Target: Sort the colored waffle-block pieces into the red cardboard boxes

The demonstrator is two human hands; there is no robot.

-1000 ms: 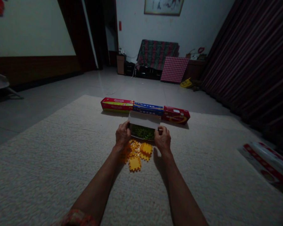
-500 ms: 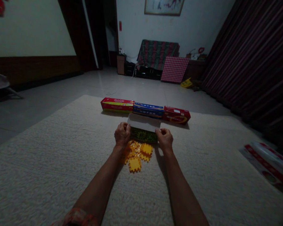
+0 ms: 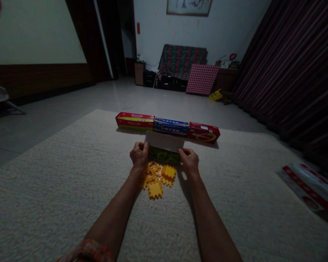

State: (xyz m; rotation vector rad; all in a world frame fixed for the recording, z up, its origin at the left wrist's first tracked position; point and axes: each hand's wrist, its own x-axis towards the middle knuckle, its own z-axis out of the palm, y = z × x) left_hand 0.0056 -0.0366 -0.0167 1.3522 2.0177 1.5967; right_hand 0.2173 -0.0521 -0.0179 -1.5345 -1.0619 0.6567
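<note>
The box point(image 3: 165, 155) is on the pale mat point(image 3: 71, 174), between the two hands and in front of a row of three closed boxes. It is narrow, with a pale, plain flap point(image 3: 164, 141) standing up along its far side. Below the flap is a dark green, mottled strip; from where I stand, I cannot tell whether this is printing or contents.

The long axis of the box runs left to right across the person's front, with the right end slightly nearer the person. The flap leans toward the row; its upper edge appears just below the blue box point(image 3: 171, 126).

Both forearms extend forward from the body and converge on the box. The left hand point(image 3: 139, 154) is closed on the left end, thumb uppermost and fingers curled. The right hand point(image 3: 189, 159) pinches the right end near the flap's corner, with the fingers bent and the back of the hand turned up. A patterned sleeve point(image 3: 89, 251) covers the upper part of the left arm.

Yellow notched pieces point(image 3: 155, 190) lie in a loose pile between the forearms, on the near side of the box. In the row, a red-and-green box point(image 3: 135, 120) is left of the blue box, and a dark red box point(image 3: 204, 131) is right of it.
</note>
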